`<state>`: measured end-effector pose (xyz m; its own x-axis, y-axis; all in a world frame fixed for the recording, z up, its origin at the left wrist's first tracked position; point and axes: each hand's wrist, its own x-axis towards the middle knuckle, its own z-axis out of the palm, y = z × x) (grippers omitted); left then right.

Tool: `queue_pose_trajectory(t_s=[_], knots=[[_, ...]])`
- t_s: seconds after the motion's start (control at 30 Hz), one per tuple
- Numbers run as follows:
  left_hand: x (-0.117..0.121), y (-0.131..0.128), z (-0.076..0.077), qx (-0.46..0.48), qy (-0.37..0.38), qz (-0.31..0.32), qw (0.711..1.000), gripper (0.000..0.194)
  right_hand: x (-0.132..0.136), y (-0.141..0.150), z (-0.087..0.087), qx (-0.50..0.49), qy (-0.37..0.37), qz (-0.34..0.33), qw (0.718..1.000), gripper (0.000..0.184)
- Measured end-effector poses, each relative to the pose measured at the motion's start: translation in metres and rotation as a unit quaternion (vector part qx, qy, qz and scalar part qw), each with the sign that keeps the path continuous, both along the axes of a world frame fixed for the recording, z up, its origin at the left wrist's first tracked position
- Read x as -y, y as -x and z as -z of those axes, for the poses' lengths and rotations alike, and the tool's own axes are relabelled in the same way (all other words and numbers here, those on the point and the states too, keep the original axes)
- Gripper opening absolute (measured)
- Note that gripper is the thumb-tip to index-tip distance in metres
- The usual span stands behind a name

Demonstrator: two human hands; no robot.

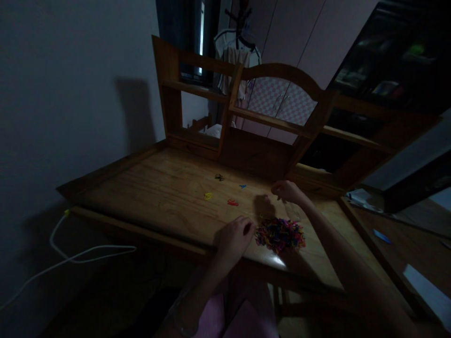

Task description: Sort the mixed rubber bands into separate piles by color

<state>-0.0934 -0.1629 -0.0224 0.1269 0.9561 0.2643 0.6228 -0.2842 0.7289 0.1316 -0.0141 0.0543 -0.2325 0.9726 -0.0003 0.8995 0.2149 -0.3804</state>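
- Hovering low by the desk's (151,188) front edge: left hand (235,238), just left of the multicoloured pile (280,234); fingers curled, thumb and index close together, too dark to tell if anything is grasped.
- Right hand (287,191) above the desk toward the back edge, right of the middle, beyond the pile; fingers bent downward, can't tell whether they grasp a piece or are released.
- Pile = many tiny loop-like pieces, mixed pink, purple, orange, dark; sits near front edge, right part of desk, between the forearms.
- Clear crumpled plastic (292,212), looks like a bag, just behind the pile, partly under the right arm.
- Four small single-colour groups, apart from each other, mid-desk, left of the right hand: black group (219,177) nearest back edge; blue group (243,186) to its right; yellow group (207,195) furthest left; red group (232,202) closest to front edge.
- Wooden shelf unit (271,119) along back edge.
- White cable (95,249) hanging by the front left corner, yellow bit (66,213) at that corner.
- White paper (428,293) on a brown surface beyond right edge.
- Dim room; clothes (237,58) on a rack behind the shelves.
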Motion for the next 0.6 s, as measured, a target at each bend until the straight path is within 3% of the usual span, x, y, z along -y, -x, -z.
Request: queue_pose_trajectory(t_s=[0.1,0.2,0.27,0.43,0.6], knots=[[-0.001,-0.001,0.001,0.004,0.001,-0.002,1.000,0.021,0.016,0.002,-0.003,-0.008,-0.016,-0.050,0.999,0.017],[-0.002,-0.001,0.002,0.012,0.000,0.003,1.000,0.020,0.037,0.012,0.001,-0.024,0.032,-0.199,0.979,0.024],[-0.003,-0.002,0.002,0.014,0.002,0.007,1.000,0.020,0.048,0.021,0.008,-0.020,0.043,-0.247,0.968,0.026],[-0.003,-0.002,0.000,0.007,0.017,0.005,1.000,0.022,0.051,0.031,0.021,-0.017,0.044,-0.258,0.965,0.017],[-0.001,-0.001,-0.002,0.011,0.025,0.007,1.000,0.022,0.048,0.025,0.018,-0.064,0.026,-0.239,0.968,0.014]])
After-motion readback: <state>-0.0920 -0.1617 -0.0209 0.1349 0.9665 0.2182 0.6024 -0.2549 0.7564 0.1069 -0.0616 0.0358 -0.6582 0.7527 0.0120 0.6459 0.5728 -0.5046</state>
